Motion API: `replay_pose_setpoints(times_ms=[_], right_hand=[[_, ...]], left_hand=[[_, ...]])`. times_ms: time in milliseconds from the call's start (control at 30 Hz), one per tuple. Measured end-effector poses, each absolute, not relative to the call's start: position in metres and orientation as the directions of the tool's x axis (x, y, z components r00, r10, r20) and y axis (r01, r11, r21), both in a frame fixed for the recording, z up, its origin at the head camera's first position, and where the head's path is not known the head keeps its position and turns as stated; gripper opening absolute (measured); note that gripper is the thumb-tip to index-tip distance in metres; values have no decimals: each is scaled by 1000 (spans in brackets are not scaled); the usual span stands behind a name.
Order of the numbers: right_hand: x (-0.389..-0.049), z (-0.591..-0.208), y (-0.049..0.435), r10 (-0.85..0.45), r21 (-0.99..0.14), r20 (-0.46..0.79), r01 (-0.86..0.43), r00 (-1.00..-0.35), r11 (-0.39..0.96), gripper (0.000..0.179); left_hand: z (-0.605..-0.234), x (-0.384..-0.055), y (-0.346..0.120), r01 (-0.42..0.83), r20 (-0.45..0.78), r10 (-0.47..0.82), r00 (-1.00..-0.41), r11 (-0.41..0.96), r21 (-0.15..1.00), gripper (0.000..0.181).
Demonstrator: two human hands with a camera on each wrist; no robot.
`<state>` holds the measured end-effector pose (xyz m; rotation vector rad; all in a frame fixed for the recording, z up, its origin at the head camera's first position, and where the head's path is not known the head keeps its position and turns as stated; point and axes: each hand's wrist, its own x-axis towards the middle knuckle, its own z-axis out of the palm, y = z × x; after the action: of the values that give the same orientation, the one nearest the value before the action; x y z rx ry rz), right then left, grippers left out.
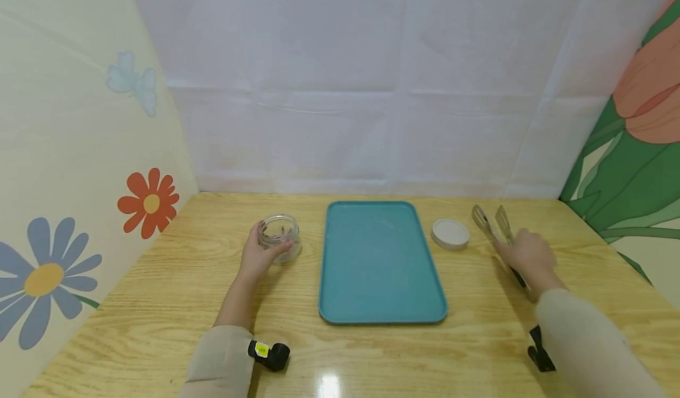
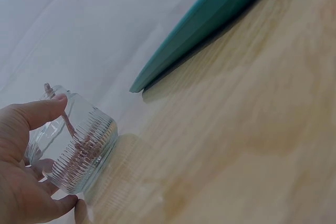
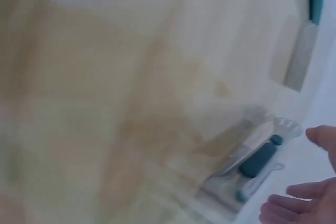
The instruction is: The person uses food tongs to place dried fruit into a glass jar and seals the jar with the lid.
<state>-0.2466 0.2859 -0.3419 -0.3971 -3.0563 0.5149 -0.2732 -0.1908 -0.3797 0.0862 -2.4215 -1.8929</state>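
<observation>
On the left of the table, my left hand [image 1: 261, 255] grips a clear glass jar [image 1: 287, 251], thumb on the near side and fingers round the other. In the left wrist view the jar [image 2: 84, 142] has ribbed walls and small brownish pieces inside, a thin one reaching towards the rim. My right hand [image 1: 528, 255] is over the metal tongs [image 1: 504, 227] at the right. Those tongs [image 3: 257, 161] have dark grip parts; in the right wrist view the thumb and fingers of the right hand [image 3: 310, 187] are spread beside them.
A blue tray [image 1: 379, 262] lies between the hands. Right of it is a round white lid [image 1: 450, 234], close to the tongs. A white cloth backdrop [image 1: 329, 138] rises behind the table, with flower-printed panels at both sides.
</observation>
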Motion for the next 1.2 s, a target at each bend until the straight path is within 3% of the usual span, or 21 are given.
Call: replay_pose_setpoints(times_ms=[133,233,300,467,800,1200], right_hand=[[-255,-337,278,185,-394,33,157,-982,906,71],[-262,-336,271,123,-523,30,89,-992,848,93],[-267,-338,266,97,-608,21,64,-995,791,99],[-279,-344,257,30,-680,20,9,-999,733,100],[-295,-353,249,-115,-711,-117,2,-986,703,106],[-301,-367,243,-147,-549,-92,-73,-985,833,91]], left_hand=[[-379,-272,-191,1,23,-85,-996,248,969,93],[-379,-272,-191,1,24,-87,-996,256,967,92],[-378,-271,-190,-3,20,-87,-996,254,967,92],[-377,-272,-190,-14,9,-87,-996,253,967,93],[-379,-272,-191,-13,12,-98,-995,252,968,93],[-380,-273,-189,8,36,-111,-993,239,971,92]])
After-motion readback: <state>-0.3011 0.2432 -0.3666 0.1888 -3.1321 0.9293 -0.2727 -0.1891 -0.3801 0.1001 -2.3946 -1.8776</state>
